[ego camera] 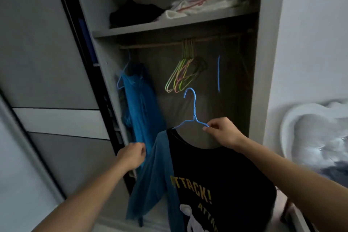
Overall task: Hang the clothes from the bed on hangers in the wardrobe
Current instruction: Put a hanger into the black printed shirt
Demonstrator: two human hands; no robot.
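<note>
Black shirt [216, 171] hangs on the blue hanger [194, 113] pinched by fingers [208, 127] of the right hand [225, 133], hook upright, well below the rail [160, 44]; left hand [131, 153] curls beside the sleeve [150, 175], grasp unclear.

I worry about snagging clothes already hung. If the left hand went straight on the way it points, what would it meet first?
Probably the blue garment hanging on the left: the left hand points up and right, knuckles right at that cloth, perhaps touching it; depth is unclear.
</note>
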